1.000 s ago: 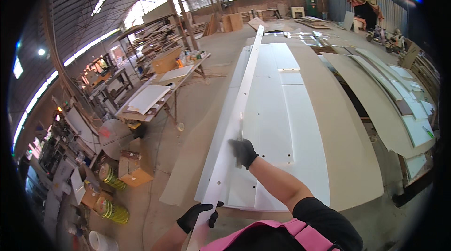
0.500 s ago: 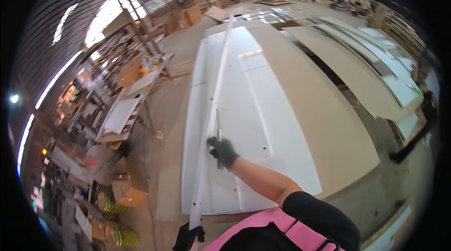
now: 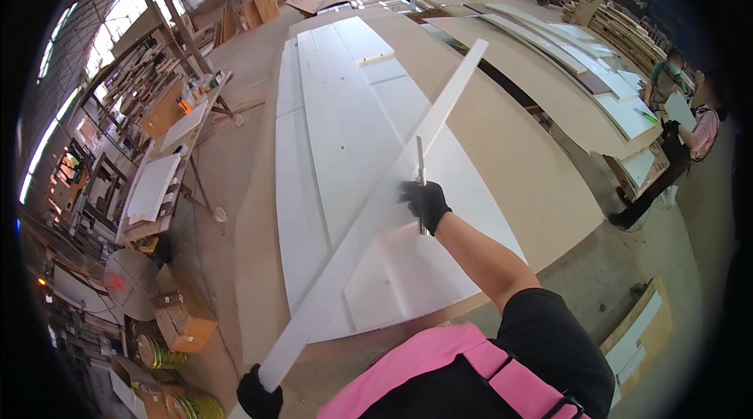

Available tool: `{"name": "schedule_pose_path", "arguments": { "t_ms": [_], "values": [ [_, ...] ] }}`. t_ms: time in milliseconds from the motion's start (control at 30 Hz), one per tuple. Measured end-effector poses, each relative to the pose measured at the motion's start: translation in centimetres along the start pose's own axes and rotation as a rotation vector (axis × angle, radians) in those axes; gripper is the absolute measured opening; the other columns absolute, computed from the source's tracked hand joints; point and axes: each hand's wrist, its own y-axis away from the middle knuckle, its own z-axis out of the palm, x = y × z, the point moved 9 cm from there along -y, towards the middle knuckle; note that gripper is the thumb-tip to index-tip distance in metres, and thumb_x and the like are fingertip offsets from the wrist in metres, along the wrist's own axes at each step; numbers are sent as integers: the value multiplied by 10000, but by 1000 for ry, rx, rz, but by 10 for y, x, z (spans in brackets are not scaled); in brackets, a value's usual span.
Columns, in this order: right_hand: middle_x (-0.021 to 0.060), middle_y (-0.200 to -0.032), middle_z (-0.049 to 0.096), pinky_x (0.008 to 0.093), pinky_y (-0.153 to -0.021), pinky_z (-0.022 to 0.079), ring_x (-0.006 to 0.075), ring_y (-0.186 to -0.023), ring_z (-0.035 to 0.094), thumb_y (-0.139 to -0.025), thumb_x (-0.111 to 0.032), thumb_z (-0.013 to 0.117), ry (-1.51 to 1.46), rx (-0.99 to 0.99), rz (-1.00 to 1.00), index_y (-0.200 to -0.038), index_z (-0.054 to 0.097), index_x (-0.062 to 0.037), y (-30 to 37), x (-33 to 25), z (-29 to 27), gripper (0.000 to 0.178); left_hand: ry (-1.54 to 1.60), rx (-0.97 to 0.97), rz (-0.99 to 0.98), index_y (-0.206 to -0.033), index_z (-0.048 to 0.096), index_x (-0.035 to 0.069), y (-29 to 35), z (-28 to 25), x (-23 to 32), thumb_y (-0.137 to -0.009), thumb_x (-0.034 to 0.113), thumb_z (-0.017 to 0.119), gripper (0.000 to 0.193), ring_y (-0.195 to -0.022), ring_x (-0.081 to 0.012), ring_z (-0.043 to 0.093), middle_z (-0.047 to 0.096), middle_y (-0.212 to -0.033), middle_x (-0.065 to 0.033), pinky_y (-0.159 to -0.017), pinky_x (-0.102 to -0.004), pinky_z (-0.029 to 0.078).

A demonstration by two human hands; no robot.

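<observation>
A long, narrow white board strip [image 3: 337,270] slants from the lower left up to the right, tilted over the white panels [image 3: 337,90]. My left hand [image 3: 259,395], in a black glove, is closed around its lower end at the bottom edge of the view. In my gloved right hand [image 3: 426,206] is a slim silvery metal tool [image 3: 421,154], its narrow end pointing away from me; I cannot make out its exact kind. The right fingertips are at the strip's right edge, near its middle, slightly blurred; whether they grip it too I cannot tell.
The white panels lie on large beige boards [image 3: 502,152]. More boards [image 3: 580,66] are stacked to the right, where two people [image 3: 694,125] stand. At left are a worktable [image 3: 161,184], a cardboard box [image 3: 184,313] and tins [image 3: 161,352].
The strip has swung from nearly upright in view to a slant, its far end now to the right. My right hand, still holding the metal tool, has moved right; my left hand has moved left.
</observation>
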Motion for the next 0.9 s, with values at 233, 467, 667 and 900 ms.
{"name": "schedule_pose_path", "arguments": {
  "t_ms": [233,467,667,900],
  "values": [
    [75,-738,657,234,-442,378,90,-502,484,-895,-199,603,32,37,0,-910,675,-12,35,27,-43,202,-93,1,8,-1046,606,92,-36,35,-70,-673,154,693,388,-911,-360,567,601,-920,-136,-832,-457,428],
    [107,-752,654,235,-474,424,118,-544,539,-882,-214,623,363,-131,85,-952,617,-13,67,6,-69,213,-53,123,144,-1036,616,81,-95,48,-84,-711,16,596,332,-938,-366,548,593,-923,-142,-870,-462,410],
    [98,-792,636,255,-490,472,142,-590,600,-903,-181,599,337,-82,-17,-1094,553,-5,79,-17,-74,264,-102,65,59,-1137,601,78,-123,50,-91,-700,19,609,441,-1038,-351,539,611,-1025,-145,-1004,-466,360],
    [120,-824,629,267,-484,491,159,-583,618,-923,-174,578,334,-139,-44,-1340,399,22,83,-15,-59,495,40,-11,143,-1300,502,84,-121,60,-43,-646,49,610,664,-1207,-338,464,546,-1214,-151,-1098,-499,267]
  ]
}}
